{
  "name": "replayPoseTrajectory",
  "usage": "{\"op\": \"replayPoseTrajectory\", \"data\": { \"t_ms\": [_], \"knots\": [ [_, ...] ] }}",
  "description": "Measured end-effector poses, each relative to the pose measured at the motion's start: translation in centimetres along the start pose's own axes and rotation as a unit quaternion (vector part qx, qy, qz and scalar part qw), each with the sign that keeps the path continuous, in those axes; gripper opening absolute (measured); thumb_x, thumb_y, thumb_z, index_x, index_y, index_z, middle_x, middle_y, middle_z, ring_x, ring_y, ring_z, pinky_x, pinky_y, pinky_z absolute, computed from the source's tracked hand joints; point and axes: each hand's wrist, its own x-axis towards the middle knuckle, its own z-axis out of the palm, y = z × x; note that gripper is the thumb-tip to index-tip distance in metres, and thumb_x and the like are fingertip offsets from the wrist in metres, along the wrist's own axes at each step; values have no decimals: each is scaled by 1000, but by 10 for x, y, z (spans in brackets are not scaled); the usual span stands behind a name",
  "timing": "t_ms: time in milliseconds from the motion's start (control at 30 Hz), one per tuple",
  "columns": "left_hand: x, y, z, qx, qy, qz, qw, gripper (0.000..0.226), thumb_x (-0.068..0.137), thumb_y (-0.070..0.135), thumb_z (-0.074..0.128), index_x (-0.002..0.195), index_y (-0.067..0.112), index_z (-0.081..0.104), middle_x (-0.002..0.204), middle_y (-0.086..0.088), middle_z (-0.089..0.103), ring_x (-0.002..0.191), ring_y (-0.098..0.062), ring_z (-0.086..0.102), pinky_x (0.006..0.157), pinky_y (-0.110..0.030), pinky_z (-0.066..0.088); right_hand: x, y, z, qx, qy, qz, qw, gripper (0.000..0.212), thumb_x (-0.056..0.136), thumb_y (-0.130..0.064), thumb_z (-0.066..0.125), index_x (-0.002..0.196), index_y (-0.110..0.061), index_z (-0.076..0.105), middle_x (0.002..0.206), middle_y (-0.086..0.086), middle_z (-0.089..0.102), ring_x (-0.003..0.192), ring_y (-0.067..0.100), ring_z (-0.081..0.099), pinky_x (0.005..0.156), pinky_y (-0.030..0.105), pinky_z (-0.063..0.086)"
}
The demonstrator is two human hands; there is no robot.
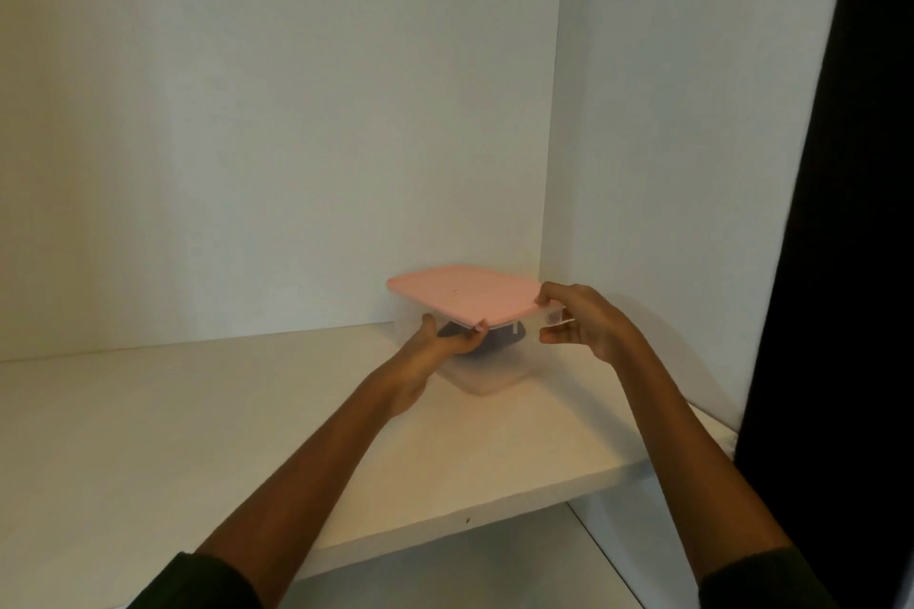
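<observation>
A clear plastic container with a flat pink lid stands on a white shelf, near the back right corner. Something dark shows through its wall under the lid. My left hand grips the container's near left side, with the thumb up against the lid's front corner. My right hand holds the right end, thumb on the lid's edge and fingers curled under the rim. The far side of the container is hidden by the lid.
White cupboard walls close in the back and the right side. A dark vertical panel fills the far right. The shelf's front edge runs across below my forearms, with a lower space beneath.
</observation>
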Motion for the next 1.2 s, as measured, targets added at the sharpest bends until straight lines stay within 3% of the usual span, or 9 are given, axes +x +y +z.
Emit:
{"op": "replayPoseTrajectory", "data": {
  "t_ms": [133, 267, 333, 433, 567, 633, 733, 800, 1200],
  "knots": [
    [25, 6, 22, 51, -28, 20, 998, 101, 76, 19, 76, 149, 15, 7, 146, -6, 44, 131, -21, 42, 105, -30, 34, -2, 3, -26, 3, 63, 0, 998, 37, 83, -24, 63, 112, -4, 53, 102, 14, 52, 75, 26, 63, 74, 34, 58],
    [52, 2, 46, 77, -49, 20, 996, 91, 78, 2, 72, 146, 11, 13, 131, -9, 50, 117, -21, 48, 98, -30, 43, -1, 14, -45, 29, 87, 9, 996, 33, 85, -16, 59, 113, -1, 52, 113, 17, 55, 94, 36, 63, 68, 35, 59],
    [62, -4, 55, 94, -53, 24, 994, 88, 79, 4, 69, 145, 12, 11, 126, -7, 49, 119, -23, 49, 99, -32, 44, 1, 19, -49, 41, 113, 4, 993, 40, 85, -13, 58, 121, -1, 47, 115, 18, 54, 98, 39, 64, 63, 35, 60],
    [74, -12, 62, 106, -33, 43, 993, 81, 91, 13, 55, 149, 15, -2, 141, -12, 44, 128, -28, 46, 110, -40, 39, 8, 24, -47, 20, 151, -31, 988, 48, 87, -12, 57, 132, -17, 41, 117, 15, 55, 92, 37, 66, 63, 35, 60],
    [89, -18, 59, 128, -34, 51, 990, 78, 98, 14, 44, 150, 16, -15, 152, -11, 30, 137, -29, 36, 115, -42, 31, 16, 24, -41, -97, 169, -43, 980, 26, 91, -23, 53, 114, -13, 60, 107, 12, 62, 82, 29, 65, 79, 44, 59],
    [96, -18, 57, 130, -43, 51, 989, 81, 98, 14, 44, 149, 17, -18, 155, -9, 24, 140, -28, 31, 116, -43, 28, 18, 23, -39, -222, 193, -60, 954, 30, 94, -28, 48, 115, -11, 61, 107, 12, 64, 88, 30, 64, 85, 42, 57],
    [100, -20, 60, 147, -42, 56, 987, 82, 98, 16, 45, 148, 16, -19, 158, -8, 16, 145, -26, 21, 119, -41, 23, 22, 19, -35, -466, 253, -104, 841, 32, 98, -28, 40, 112, -10, 63, 106, 10, 68, 90, 26, 66, 79, 29, 52],
    [100, -21, 61, 161, -33, 60, 985, 80, 99, 18, 42, 148, 13, -21, 159, -8, 13, 147, -25, 17, 120, -38, 20, 27, 14, -29, -533, 268, -117, 794, 30, 99, -26, 39, 110, -11, 62, 105, 9, 68, 91, 24, 66, 72, 26, 48],
    [92, -16, 51, 216, -28, 33, 975, 69, 101, 40, 29, 151, 10, -8, 160, -8, 15, 146, -27, 22, 115, -33, 21, 16, -3, -8, -577, 307, -118, 748, 22, 97, -22, 44, 107, -9, 58, 102, 8, 69, 89, 23, 68, 73, 27, 49]
  ]
}}
